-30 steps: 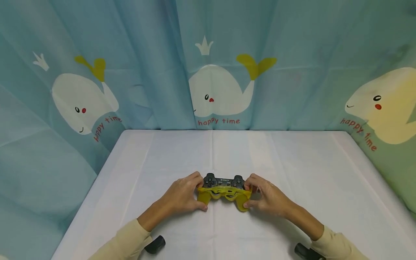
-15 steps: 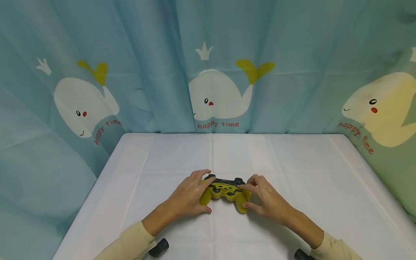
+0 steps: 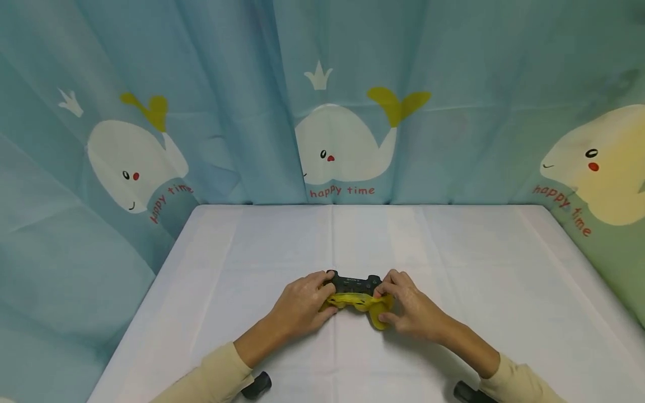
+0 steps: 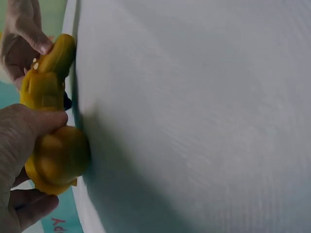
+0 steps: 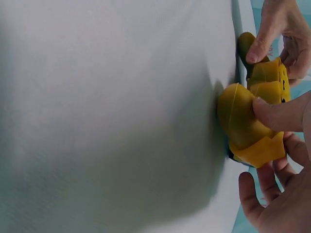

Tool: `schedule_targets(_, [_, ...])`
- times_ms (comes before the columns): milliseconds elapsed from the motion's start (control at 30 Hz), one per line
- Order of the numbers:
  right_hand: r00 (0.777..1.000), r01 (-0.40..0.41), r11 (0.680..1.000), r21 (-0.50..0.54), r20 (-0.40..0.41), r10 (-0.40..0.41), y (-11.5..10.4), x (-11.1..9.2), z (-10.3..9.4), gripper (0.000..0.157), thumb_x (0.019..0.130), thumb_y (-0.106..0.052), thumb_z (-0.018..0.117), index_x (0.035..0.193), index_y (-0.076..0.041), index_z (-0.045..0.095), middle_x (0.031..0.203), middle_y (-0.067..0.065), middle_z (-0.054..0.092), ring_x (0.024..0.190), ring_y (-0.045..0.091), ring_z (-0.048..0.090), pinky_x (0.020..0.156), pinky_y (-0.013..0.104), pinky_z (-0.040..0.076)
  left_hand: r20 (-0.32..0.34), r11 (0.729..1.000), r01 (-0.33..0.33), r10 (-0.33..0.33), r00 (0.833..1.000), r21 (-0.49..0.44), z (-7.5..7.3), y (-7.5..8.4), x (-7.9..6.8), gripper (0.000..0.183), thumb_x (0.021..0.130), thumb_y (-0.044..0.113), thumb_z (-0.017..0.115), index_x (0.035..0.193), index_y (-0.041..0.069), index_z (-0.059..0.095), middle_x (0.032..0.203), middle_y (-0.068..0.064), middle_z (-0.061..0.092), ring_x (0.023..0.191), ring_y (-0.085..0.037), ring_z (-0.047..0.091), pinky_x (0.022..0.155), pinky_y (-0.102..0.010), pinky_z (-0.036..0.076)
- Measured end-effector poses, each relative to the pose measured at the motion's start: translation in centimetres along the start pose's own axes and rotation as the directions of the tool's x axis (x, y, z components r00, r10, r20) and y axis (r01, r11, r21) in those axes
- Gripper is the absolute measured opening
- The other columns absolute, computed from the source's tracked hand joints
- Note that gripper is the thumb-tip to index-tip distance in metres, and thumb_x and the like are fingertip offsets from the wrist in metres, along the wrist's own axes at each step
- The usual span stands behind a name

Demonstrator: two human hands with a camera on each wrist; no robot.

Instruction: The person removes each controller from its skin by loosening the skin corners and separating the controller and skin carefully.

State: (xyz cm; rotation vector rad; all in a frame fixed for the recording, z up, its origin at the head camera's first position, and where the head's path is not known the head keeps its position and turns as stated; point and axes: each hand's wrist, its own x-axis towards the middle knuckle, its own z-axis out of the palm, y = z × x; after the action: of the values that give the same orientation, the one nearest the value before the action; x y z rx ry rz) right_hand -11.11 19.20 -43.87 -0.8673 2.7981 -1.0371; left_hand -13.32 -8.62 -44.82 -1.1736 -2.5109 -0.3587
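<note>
Game controller (image 3: pixel 354 285) partly in yellow cover (image 3: pixel 356 302) spans left to right over the surface (image 3: pixel 453 252), handles (image 3: pixel 375 319) pointing nearward; left grip (image 3: pixel 304 302) holds its left end, right grip (image 3: pixel 417 310) pinches the cover's right end

Soft, fairly even light is filling the head view, brightening the white tablecloth (image 3: pixel 478 268) while the curtain (image 3: pixel 468 151) is looking duller. A faint shadow is lying below the right forearm (image 3: pixel 468 342). Both wrist views are appearing dimmer and softer, with broad, blurry-edged shadows spreading beside the yellow controller cover (image 5: pixel 238 116).
</note>
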Motion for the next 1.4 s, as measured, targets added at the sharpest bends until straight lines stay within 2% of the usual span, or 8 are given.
schedule_targets(200, [0.998,0.052,0.995,-0.081,-0.034,-0.055,-0.1,0.1,0.2,0.03,0.079,-0.002,0.085,0.096,-0.019,0.067,0.1,-0.011,0.043,0.098,0.013,0.04,0.083,0.037,0.047,-0.025,0.993,-0.067,0.07,0.997,0.102,0.3,0.2,-0.1,0.018,0.085,0.024,0.083,0.089,0.014,0.069,0.13,-0.022,0.063,0.114,-0.04,0.064,0.079,-0.044,0.058])
schedule_targets(367, [0.984,0.115,0.975,-0.192,-0.111,-0.138,0.5,-0.2,0.4,0.026,0.077,-0.007,0.089,0.094,-0.02,0.074,0.095,-0.011,0.04,0.091,0.011,0.04,0.074,0.032,0.044,-0.041,0.958,-0.139,0.154,0.987,0.252,0.8,0.3,0.0,0.013,0.088,0.018,0.077,0.087,0.011,0.067,0.127,-0.028,0.063,0.11,-0.044,0.065,0.076,-0.042,0.059])
schedule_targets(500, [0.967,0.141,0.96,-0.24,-0.176,-0.186,1.3,-0.5,0.7,0.03,0.077,-0.013,0.091,0.102,-0.02,0.077,0.098,-0.012,0.046,0.092,0.009,0.044,0.074,0.03,0.046,-0.018,0.948,-0.104,0.115,0.993,0.299,1.1,0.4,0.0,0.02,0.09,0.022,0.076,0.094,0.006,0.064,0.13,-0.025,0.062,0.115,-0.039,0.063,0.086,-0.041,0.056])
schedule_targets(600, [0.958,0.161,0.963,-0.215,-0.2,-0.205,2.0,-0.8,1.0,0.036,0.078,-0.017,0.09,0.111,-0.02,0.075,0.106,-0.013,0.052,0.099,0.009,0.048,0.078,0.03,0.048,0.05,0.973,-0.009,-0.003,0.999,0.233,0.9,0.6,-0.6,0.036,0.088,0.029,0.079,0.106,0.004,0.061,0.14,-0.02,0.056,0.127,-0.035,0.055,0.098,-0.044,0.048])
schedule_targets(700, [0.961,0.162,0.974,-0.159,-0.2,-0.193,2.5,-1.1,1.2,0.042,0.079,-0.02,0.09,0.116,-0.017,0.071,0.113,-0.012,0.055,0.105,0.009,0.051,0.084,0.031,0.05,0.127,0.991,0.109,-0.119,0.985,0.083,0.6,0.8,-1.3,0.054,0.086,0.03,0.081,0.123,0.002,0.054,0.148,-0.019,0.046,0.135,-0.033,0.045,0.104,-0.045,0.043])
schedule_targets(867, [0.988,0.102,0.992,-0.067,-0.11,-0.109,3.0,-1.9,1.3,0.071,0.07,-0.033,0.096,0.126,-0.012,0.056,0.127,-0.007,0.049,0.109,0.011,0.053,0.09,0.037,0.052,0.139,0.957,0.241,-0.22,0.966,-0.162,0.2,0.4,-1.9,0.075,0.08,0.019,0.086,0.139,-0.001,0.044,0.139,-0.014,0.043,0.126,-0.027,0.049,0.094,-0.038,0.051])
schedule_targets(1067, [0.987,0.135,0.987,-0.089,-0.077,-0.142,2.6,-1.6,1.3,0.073,0.068,-0.034,0.097,0.119,-0.012,0.05,0.12,-0.007,0.047,0.099,0.009,0.056,0.084,0.031,0.053,0.06,0.911,0.268,-0.262,0.963,-0.313,0.0,-0.7,-1.7,0.059,0.066,0.018,0.096,0.112,0.008,0.06,0.113,0.0,0.051,0.103,-0.016,0.055,0.083,-0.034,0.053])
schedule_targets(1400, [0.975,0.183,0.938,-0.295,-0.064,-0.211,1.9,-0.6,0.4,0.053,0.063,-0.041,0.096,0.087,-0.02,0.055,0.084,-0.015,0.046,0.068,0.001,0.042,0.059,0.022,0.041,0.08,0.907,0.24,-0.227,0.971,-0.345,-0.1,-1.3,-1.6,0.047,0.067,0.025,0.095,0.083,0.014,0.052,0.081,0.007,0.045,0.074,-0.008,0.047,0.063,-0.024,0.044])
